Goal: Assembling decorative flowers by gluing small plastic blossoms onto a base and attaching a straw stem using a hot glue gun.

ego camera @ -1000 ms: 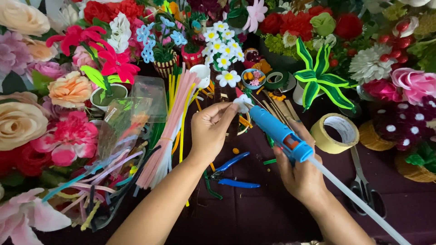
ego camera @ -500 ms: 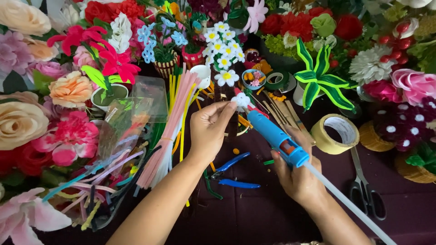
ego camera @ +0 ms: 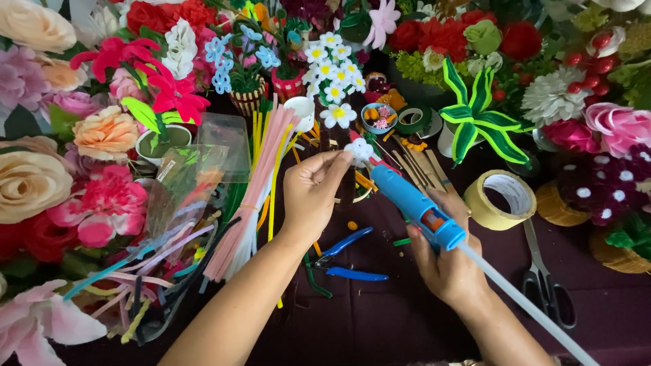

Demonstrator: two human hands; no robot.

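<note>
Head view: pipe cleaners [ego camera: 261, 183] fanned on the dark table [ego camera: 380, 318] at left; left hand [ego camera: 313, 193] pinched a small white flower [ego camera: 359, 150] at its fingertips, centre. Right hand [ego camera: 444, 261] gripped a blue glue gun [ego camera: 415, 205], nozzle at the flower. Tape roll [ego camera: 500, 200] and scissors [ego camera: 542, 278] lay right.

left hand [ego camera: 313, 193]: raised, fingertips pinched together | right hand [ego camera: 447, 261]: fingers wrapped in a grip, thumb seemingly hidden | both forearms angled up and inward
</note>
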